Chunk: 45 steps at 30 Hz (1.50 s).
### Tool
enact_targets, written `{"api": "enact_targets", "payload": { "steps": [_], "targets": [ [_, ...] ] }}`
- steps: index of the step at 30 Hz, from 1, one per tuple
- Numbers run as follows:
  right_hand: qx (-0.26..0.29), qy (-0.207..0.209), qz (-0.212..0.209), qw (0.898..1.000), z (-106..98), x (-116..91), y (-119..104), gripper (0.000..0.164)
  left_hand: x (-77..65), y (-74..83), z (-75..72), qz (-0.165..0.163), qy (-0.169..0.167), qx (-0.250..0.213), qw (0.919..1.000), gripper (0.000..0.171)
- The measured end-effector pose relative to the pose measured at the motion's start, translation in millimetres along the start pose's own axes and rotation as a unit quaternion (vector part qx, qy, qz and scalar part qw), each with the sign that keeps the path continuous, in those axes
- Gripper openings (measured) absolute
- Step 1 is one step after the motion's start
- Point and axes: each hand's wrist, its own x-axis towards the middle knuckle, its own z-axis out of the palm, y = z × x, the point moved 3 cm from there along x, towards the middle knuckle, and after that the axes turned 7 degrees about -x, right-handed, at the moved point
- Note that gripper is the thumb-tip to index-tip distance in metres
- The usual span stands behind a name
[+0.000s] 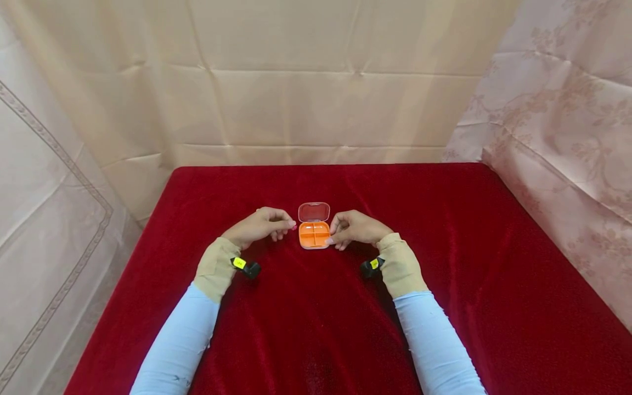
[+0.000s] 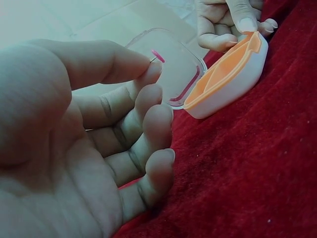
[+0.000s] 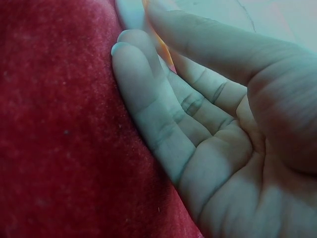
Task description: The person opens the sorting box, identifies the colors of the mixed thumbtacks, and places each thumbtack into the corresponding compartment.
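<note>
An orange pill box [image 1: 314,236] with a white outer shell and four-part inside lies on the red cloth, its clear lid [image 1: 314,212] tipped up at the back. My left hand [image 1: 261,225], just left of the box, pinches a small pink-headed stud [image 2: 158,56] between thumb and index finger; its thin metal pin shows at the fingertips in the left wrist view. My right hand [image 1: 357,227] grips the box's right side, thumb over the front right rim and fingers against the outer wall. In the right wrist view my fingers hide most of the box.
A red velvet cloth [image 1: 316,318] covers the table. Behind it hangs a beige curtain [image 1: 316,82], with patterned fabric [image 1: 568,120] to the right and a pale sheet [image 1: 44,208] to the left. Each wrist bears a small black camera [image 1: 252,269].
</note>
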Motion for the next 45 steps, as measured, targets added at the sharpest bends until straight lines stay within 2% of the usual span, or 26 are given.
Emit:
{"api": "enact_targets", "payload": {
  "steps": [13, 23, 28, 40, 45],
  "targets": [
    [-0.003, 0.002, -0.001, 1.0, 1, 0, 0, 0.032, 0.5, -1.1, 3.3, 0.012, -0.002, 0.0, 0.9999, 0.037],
    [-0.004, 0.003, 0.0, 1.0, 1, 0, 1, 0.032, 1.9, -0.3, 7.8, 0.023, -0.006, 0.001, 0.9997, 0.028],
    [0.0, 0.002, -0.003, 1.0, 1, 1, 1, 0.03, 2.8, 0.1, 9.4, 0.025, -0.008, 0.0, 0.9996, 0.031],
    [0.001, 0.004, -0.001, 1.0, 1, 2, 2, 0.03, 4.3, 2.6, 14.6, 0.017, -0.01, -0.002, 0.9998, 0.028],
    [0.0, 0.005, 0.001, 1.0, 1, 1, 2, 0.031, 3.7, 5.1, 16.0, 0.025, -0.014, 0.003, 0.9996, 0.03]
  ]
}}
